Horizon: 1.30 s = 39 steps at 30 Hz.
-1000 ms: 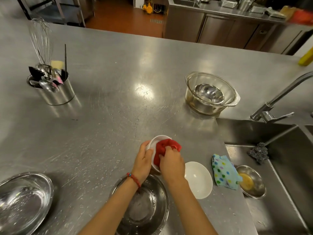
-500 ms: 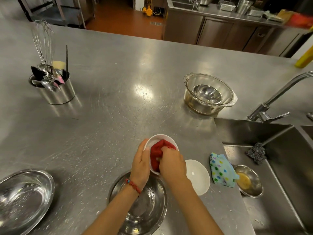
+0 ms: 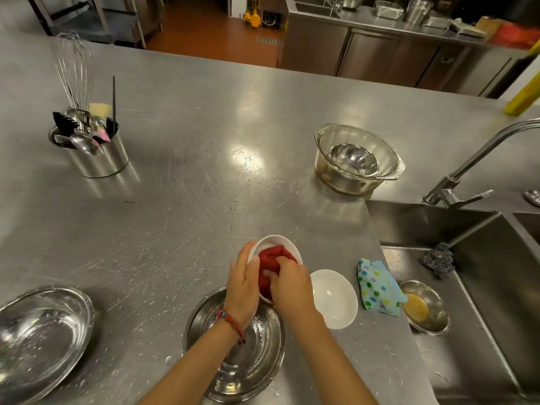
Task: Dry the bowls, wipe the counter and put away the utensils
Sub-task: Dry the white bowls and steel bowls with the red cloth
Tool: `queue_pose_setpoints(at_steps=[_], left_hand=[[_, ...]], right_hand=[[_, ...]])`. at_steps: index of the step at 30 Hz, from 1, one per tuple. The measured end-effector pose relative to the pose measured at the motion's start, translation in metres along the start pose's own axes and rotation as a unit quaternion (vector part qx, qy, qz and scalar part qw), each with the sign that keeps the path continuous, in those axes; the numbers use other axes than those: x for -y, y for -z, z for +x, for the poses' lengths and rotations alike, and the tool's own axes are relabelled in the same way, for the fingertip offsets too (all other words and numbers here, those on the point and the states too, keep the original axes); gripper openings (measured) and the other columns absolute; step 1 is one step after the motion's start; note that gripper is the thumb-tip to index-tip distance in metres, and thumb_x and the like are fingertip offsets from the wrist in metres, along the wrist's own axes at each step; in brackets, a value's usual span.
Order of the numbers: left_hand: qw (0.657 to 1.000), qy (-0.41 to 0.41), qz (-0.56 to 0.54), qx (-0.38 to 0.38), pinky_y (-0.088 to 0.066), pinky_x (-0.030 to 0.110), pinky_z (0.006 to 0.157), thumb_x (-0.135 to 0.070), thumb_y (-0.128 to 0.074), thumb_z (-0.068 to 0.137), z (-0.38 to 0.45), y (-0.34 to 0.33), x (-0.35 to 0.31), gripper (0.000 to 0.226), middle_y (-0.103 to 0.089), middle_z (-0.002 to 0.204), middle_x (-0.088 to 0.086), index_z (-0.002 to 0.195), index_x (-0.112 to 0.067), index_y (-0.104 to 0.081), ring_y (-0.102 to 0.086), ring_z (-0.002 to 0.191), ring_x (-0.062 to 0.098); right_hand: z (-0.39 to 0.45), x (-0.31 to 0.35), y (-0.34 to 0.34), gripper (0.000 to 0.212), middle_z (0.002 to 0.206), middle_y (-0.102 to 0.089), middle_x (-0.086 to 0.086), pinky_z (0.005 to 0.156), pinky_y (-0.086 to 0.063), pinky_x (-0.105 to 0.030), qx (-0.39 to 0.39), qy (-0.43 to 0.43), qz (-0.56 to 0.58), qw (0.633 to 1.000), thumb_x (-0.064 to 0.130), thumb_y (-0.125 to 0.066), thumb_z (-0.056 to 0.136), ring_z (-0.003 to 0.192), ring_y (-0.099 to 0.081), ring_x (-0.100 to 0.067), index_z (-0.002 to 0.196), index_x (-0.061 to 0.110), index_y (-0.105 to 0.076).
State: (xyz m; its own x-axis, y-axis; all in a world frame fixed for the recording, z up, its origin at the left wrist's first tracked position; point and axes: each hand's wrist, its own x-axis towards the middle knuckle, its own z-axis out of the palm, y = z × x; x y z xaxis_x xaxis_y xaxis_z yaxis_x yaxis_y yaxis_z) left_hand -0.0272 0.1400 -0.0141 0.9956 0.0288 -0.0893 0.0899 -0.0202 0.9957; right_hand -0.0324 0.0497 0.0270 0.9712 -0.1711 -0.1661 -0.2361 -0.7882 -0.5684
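Note:
My left hand [image 3: 244, 283] grips the rim of a small white bowl [image 3: 279, 242], held tilted above the counter. Inside that bowl my right hand [image 3: 290, 283] presses a bunched red cloth [image 3: 270, 260]. Right of it a second white bowl [image 3: 336, 299] lies on the steel counter [image 3: 175, 214]. A wet steel bowl [image 3: 248, 361] sits under my wrists. Another wet steel bowl [image 3: 38, 334] is at the near left. A glass bowl [image 3: 355, 159] with a small steel bowl inside stands at the back right. Utensils fill a steel holder [image 3: 96, 153] at the far left.
A dotted cloth [image 3: 377, 287] lies at the sink edge, beside a small steel dish [image 3: 423, 306] with yellowish liquid. The sink [image 3: 482, 287] holds a steel scourer [image 3: 438, 258] under the tap [image 3: 467, 176]. Water drops speckle the counter near the bowls.
The red cloth has shifted round inside the white bowl as my right hand rubs it. The bowl has turned slightly in my left hand.

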Motion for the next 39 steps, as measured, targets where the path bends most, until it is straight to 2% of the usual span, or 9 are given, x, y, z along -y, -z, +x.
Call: queue_pose_setpoints(at_steps=[2, 5, 8, 10, 13, 17, 23, 34, 39], left_hand=[[1.0, 0.008, 0.009, 0.003, -0.047, 0.043, 0.095, -0.023, -0.032, 0.097, -0.001, 0.0, 0.005, 0.031, -0.053, 0.122, 0.008, 0.124, -0.027, -0.047, -0.052, 0.112, 0.022], [0.999, -0.006, -0.028, 0.015, -0.047, 0.024, 0.087, -0.028, -0.032, 0.096, -0.001, 0.002, 0.006, 0.027, -0.058, 0.115, -0.004, 0.115, -0.036, -0.051, -0.054, 0.109, 0.011], [0.999, 0.004, -0.04, 0.007, -0.051, 0.015, 0.072, -0.033, -0.032, 0.097, 0.014, 0.004, 0.006, 0.024, -0.058, 0.112, -0.007, 0.111, -0.04, -0.05, -0.057, 0.103, 0.01], [0.996, 0.061, -0.069, -0.003, -0.058, 0.03, 0.067, -0.032, -0.033, 0.097, 0.026, 0.003, 0.008, 0.026, -0.057, 0.111, 0.0, 0.117, -0.032, -0.049, -0.059, 0.098, 0.021], [0.984, 0.152, -0.096, -0.012, -0.058, 0.042, 0.048, -0.036, -0.038, 0.095, 0.043, 0.002, 0.013, 0.031, -0.055, 0.109, 0.006, 0.121, -0.025, -0.049, -0.059, 0.09, 0.028], [0.992, 0.093, 0.058, -0.055, -0.048, 0.028, 0.07, -0.027, -0.037, 0.097, 0.065, -0.004, 0.024, 0.032, -0.059, 0.118, 0.015, 0.12, -0.014, -0.054, -0.051, 0.094, 0.021], [0.977, 0.098, 0.185, -0.042, -0.045, 0.027, 0.065, -0.028, -0.035, 0.097, 0.082, -0.01, 0.038, 0.034, -0.061, 0.107, 0.016, 0.11, -0.008, -0.059, -0.05, 0.085, 0.02], [0.966, 0.119, 0.227, 0.01, -0.044, 0.047, 0.097, -0.032, -0.044, 0.094, 0.088, 0.012, 0.032, 0.045, -0.049, 0.134, 0.021, 0.13, -0.005, -0.045, -0.051, 0.115, 0.037], [0.973, 0.075, 0.205, -0.07, -0.04, 0.029, 0.087, -0.022, -0.057, 0.088, 0.058, 0.057, 0.016, 0.03, -0.063, 0.114, 0.016, 0.111, -0.004, -0.061, -0.057, 0.102, 0.025]], right_hand=[[0.003, -0.002, 0.009, 0.017, 0.099, -0.07, -0.009, 0.072, -0.04, -0.023, 0.075, 0.01, 0.043, 0.996, 0.021, -0.06, 0.086, 0.087, -0.06, -0.023, 0.097, 0.012, -0.068], [0.005, -0.009, 0.019, 0.015, 0.09, -0.071, -0.012, 0.076, -0.049, -0.028, 0.129, 0.003, 0.135, 0.982, 0.022, -0.067, 0.081, 0.085, -0.064, -0.024, 0.092, 0.012, -0.071], [0.005, -0.016, 0.023, 0.018, 0.089, -0.072, -0.013, 0.084, -0.053, -0.041, 0.032, -0.031, 0.26, 0.965, 0.019, -0.069, 0.08, 0.087, -0.066, -0.028, 0.097, 0.013, -0.07], [0.005, -0.023, 0.027, 0.012, 0.086, -0.071, -0.014, 0.081, -0.054, -0.043, -0.032, -0.044, 0.332, 0.942, 0.015, -0.068, 0.081, 0.083, -0.066, -0.025, 0.092, 0.016, -0.07], [0.006, -0.036, 0.031, 0.017, 0.075, -0.071, 0.0, 0.064, -0.056, -0.023, -0.094, -0.052, 0.391, 0.914, 0.011, -0.067, 0.081, 0.067, -0.066, -0.004, 0.082, 0.028, -0.068], [0.004, -0.05, 0.032, 0.017, 0.073, -0.069, 0.011, 0.056, -0.05, -0.009, -0.114, -0.058, 0.429, 0.894, 0.009, -0.066, 0.082, 0.064, -0.066, 0.001, 0.089, 0.024, -0.068], [0.0, -0.068, 0.029, 0.024, 0.077, -0.069, 0.009, 0.058, -0.051, -0.009, -0.127, -0.061, 0.432, 0.891, 0.008, -0.066, 0.081, 0.07, -0.066, -0.003, 0.085, 0.032, -0.064], [-0.005, -0.077, 0.029, 0.021, 0.072, -0.068, 0.014, 0.057, -0.049, -0.008, -0.102, -0.041, 0.432, 0.895, 0.008, -0.067, 0.081, 0.066, -0.066, -0.002, 0.087, 0.028, -0.067], [-0.015, -0.074, 0.014, 0.023, 0.085, -0.071, 0.003, 0.066, -0.053, -0.014, -0.052, -0.025, 0.423, 0.904, 0.012, -0.069, 0.08, 0.084, -0.067, -0.015, 0.101, 0.023, -0.067]])
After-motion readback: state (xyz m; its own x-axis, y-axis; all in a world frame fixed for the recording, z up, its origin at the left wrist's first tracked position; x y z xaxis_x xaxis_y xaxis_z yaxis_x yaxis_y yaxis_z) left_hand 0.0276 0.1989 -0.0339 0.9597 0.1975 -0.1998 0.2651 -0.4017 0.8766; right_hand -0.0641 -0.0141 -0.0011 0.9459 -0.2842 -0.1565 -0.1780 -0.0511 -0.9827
